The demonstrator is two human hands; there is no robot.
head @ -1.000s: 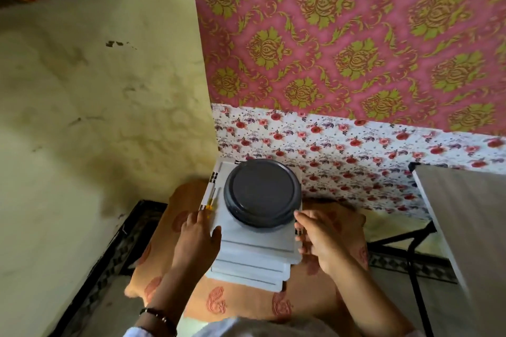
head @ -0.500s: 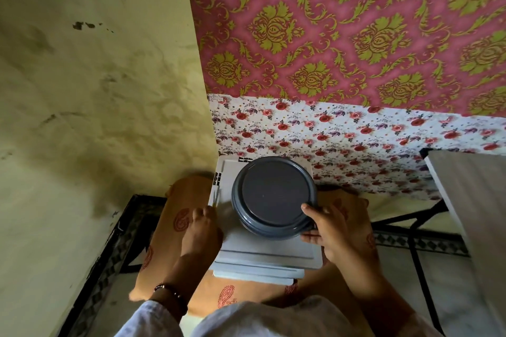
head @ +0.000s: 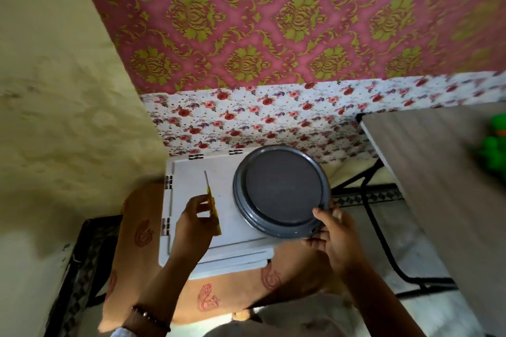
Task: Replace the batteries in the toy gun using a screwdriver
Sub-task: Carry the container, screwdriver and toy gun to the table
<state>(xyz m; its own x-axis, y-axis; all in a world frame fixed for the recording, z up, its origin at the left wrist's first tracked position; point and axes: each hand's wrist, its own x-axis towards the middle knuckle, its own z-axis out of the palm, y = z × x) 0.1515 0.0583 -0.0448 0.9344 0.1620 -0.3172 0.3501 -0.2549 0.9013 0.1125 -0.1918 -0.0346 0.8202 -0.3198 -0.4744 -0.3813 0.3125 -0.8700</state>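
A screwdriver (head: 212, 204) with a yellow handle and thin metal shaft is in my left hand (head: 191, 227), its tip pointing away over a white plastic box (head: 191, 180). My right hand (head: 332, 235) grips the near right rim of a round dark grey plate (head: 282, 191) that sits on the box. At the far right edge a blurred green toy (head: 492, 145) lies on a grey wooden table (head: 438, 172); whether it is the toy gun I cannot tell.
The white box rests on a stack of white trays over a brown patterned cushion (head: 232, 301). A yellow wall (head: 54, 117) closes the left side, patterned wallpaper the back. The table's black metal legs (head: 377, 227) stand to the right of the box.
My left hand has picked the screwdriver up off the box. My right hand has pulled the grey plate to the right. The view has swung right, showing the table and green toy.
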